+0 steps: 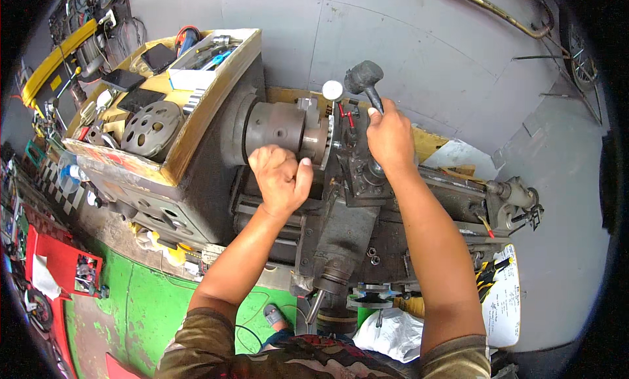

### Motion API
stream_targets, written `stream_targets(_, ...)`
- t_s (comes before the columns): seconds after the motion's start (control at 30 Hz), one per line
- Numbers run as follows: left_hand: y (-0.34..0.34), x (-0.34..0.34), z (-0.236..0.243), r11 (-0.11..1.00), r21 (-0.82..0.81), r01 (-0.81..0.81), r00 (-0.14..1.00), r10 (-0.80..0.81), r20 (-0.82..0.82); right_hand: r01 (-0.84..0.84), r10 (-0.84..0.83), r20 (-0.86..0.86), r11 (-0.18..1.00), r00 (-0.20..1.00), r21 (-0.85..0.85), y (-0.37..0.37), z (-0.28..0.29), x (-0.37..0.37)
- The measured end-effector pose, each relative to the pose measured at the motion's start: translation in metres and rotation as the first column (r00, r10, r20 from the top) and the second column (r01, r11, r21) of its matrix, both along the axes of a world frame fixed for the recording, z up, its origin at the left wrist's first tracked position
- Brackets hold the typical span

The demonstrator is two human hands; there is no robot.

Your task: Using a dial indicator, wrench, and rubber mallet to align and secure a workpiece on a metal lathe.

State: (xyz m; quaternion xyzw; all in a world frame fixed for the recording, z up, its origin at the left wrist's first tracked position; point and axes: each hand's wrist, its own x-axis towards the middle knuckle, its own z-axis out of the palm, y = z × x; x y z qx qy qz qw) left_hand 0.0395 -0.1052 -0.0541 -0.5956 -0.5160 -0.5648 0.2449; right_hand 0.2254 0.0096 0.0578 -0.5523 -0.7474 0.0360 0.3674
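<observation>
My right hand (392, 139) is wrapped round the handle of a black mallet (364, 77), whose head is raised at the back, above the lathe's tool post (367, 179). My left hand (280, 176) is closed, with curled fingers at the lower front of the lathe chuck (275, 126); what it grips, if anything, is hidden. A round metal workpiece (316, 141) with a toothed-looking rim sits in the chuck. Just behind that rim stands a dial gauge (332, 90) with a white face, beside a small red-handled fitting (348, 119).
On the headstock, a wooden tray (164, 172) carries a drilled metal disc (152, 131), phones and a white box (190, 79) of tools. The lathe bed runs right to the tailstock (517, 194). Below lie a white bag (391, 333) and the green floor (131, 307).
</observation>
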Motion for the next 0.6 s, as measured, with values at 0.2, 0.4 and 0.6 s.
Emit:
stream_targets(0.2, 0.036, -0.021, 0.031, 0.99, -0.032, -0.134, 0.985, 0.137, 0.101, 0.008, -0.007, 0.03, 1.0, 1.0, -0.026, -0.003, 0.003, -0.002)
stream_targets(0.4, 0.083, -0.027, 0.049, 0.952, -0.287, -0.109, 0.994, 0.106, -0.024, 0.023, -0.023, 0.051, 1.0, 0.998, -0.006, -0.001, 0.001, -0.001)
stream_targets(0.6, 0.088, -0.011, 0.039, 0.918, -0.379, -0.115, 0.992, 0.084, -0.097, 0.024, -0.021, 0.057, 0.998, 0.998, -0.05, -0.003, 0.004, -0.001)
